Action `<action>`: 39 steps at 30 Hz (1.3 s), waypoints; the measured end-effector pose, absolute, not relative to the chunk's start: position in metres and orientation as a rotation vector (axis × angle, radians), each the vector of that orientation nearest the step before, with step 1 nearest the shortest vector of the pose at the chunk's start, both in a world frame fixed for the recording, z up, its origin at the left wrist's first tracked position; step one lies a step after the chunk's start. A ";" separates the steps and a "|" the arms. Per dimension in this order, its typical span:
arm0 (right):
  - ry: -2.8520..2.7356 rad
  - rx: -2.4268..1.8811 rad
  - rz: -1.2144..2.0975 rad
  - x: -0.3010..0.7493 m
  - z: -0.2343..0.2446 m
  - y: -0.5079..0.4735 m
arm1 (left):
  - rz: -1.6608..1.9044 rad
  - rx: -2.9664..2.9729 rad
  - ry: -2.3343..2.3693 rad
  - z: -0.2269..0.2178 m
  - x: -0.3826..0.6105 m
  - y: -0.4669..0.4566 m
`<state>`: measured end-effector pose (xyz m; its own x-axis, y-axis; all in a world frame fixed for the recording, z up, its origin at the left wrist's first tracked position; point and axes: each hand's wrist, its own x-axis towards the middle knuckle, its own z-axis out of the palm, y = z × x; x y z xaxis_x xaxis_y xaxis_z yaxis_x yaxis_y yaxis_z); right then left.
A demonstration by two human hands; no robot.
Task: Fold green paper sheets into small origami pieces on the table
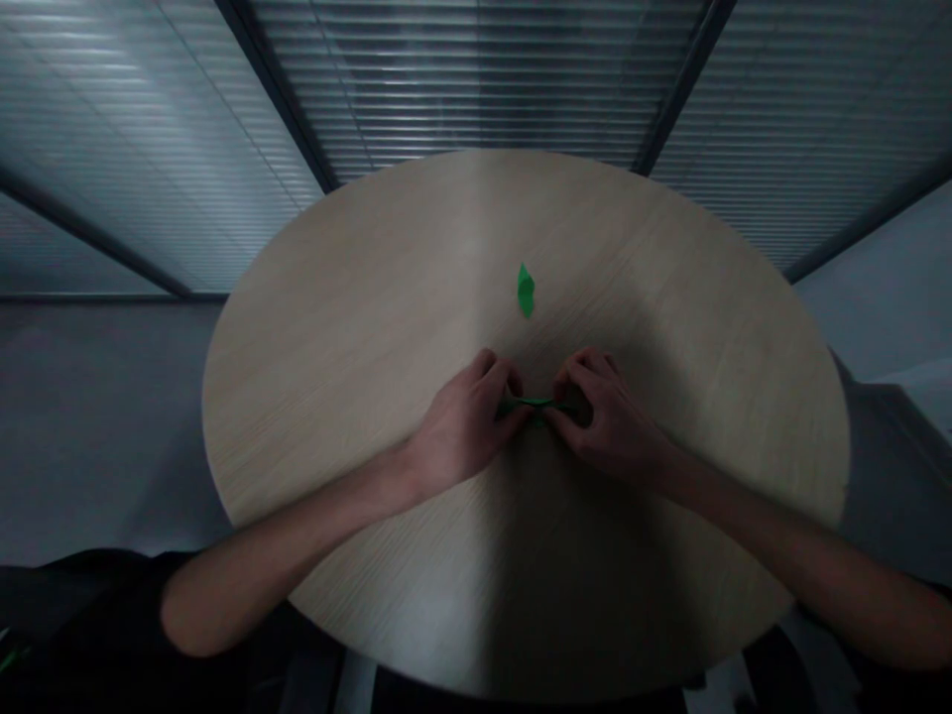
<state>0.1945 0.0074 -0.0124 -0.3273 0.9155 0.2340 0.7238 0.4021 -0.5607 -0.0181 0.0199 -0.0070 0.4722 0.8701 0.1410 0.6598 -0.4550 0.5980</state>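
Observation:
Over the middle of the table, a thin strip of folded green paper (536, 402) stretches between my two hands. My left hand (472, 416) pinches its left end between thumb and fingers. At the other end, my right hand (606, 412) has its thumb and fingers closed on the same paper. The fingers hide both ends, and dim light blurs the folds. Beyond my hands lies a small folded green paper piece (526, 291), pointed at the top and apart from both hands.
The round wooden table (334, 327) fills the centre, with my shadow across its near right part. Glass panels with blinds (476, 89) stand just behind its far edge. Grey floor (96, 416) shows on the left.

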 end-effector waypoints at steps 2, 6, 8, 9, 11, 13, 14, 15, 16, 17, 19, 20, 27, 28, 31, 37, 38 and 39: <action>-2.145 -1.395 0.492 0.194 -0.012 0.007 | 0.596 2.249 1.265 -0.007 -0.022 0.021; -2.145 -1.401 0.499 0.195 -0.012 0.007 | 0.596 2.248 1.222 -0.007 -0.025 0.022; -2.147 -1.401 0.500 0.195 -0.011 0.007 | 0.595 2.246 1.209 -0.007 -0.025 0.022; -2.148 -1.400 0.507 0.195 -0.011 0.008 | 0.596 2.248 1.210 -0.008 -0.025 0.022; -2.142 -1.402 0.530 0.196 -0.010 0.008 | 0.606 2.259 1.209 -0.009 -0.025 0.022; -2.130 -1.403 0.539 0.196 -0.011 0.009 | 0.606 2.268 1.204 -0.010 -0.024 0.022; -2.129 -1.405 0.532 0.196 -0.011 0.009 | 0.605 2.270 1.205 -0.010 -0.024 0.022; -2.131 -1.406 0.520 0.195 -0.012 0.010 | 0.604 2.272 1.206 -0.010 -0.024 0.022; -2.138 -1.407 0.509 0.195 -0.013 0.010 | 0.601 2.273 1.209 -0.009 -0.024 0.022; -2.149 -1.404 0.502 0.196 -0.013 0.010 | 0.598 2.272 1.212 -0.009 -0.023 0.022; -2.179 -1.388 0.506 0.197 -0.013 0.011 | 0.589 2.266 1.211 -0.007 -0.023 0.021; -2.192 -1.378 0.515 0.198 -0.013 0.011 | 0.585 2.263 1.208 -0.006 -0.023 0.021; -2.221 -1.345 0.591 0.208 -0.009 0.014 | 0.558 2.250 1.207 -0.005 -0.024 0.021; -2.222 -1.346 0.603 0.208 -0.008 0.015 | 0.564 2.254 1.199 -0.006 -0.024 0.021; -2.221 -1.354 0.623 0.209 -0.008 0.015 | 0.573 2.261 1.186 -0.007 -0.025 0.021; -2.201 -1.344 0.631 0.208 -0.010 0.014 | 0.554 2.280 1.146 -0.007 -0.028 0.024; -2.206 -1.334 0.631 0.209 -0.011 0.014 | 0.546 2.283 1.126 -0.007 -0.029 0.025; -2.214 -1.321 0.631 0.209 -0.011 0.014 | 0.540 2.283 1.108 -0.007 -0.030 0.026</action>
<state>0.2088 0.0140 -0.0113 -0.4170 0.8934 0.1675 0.6707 0.4268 -0.6067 -0.0299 0.0258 -0.0074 0.5812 0.8053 0.1175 0.5885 -0.5156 0.6227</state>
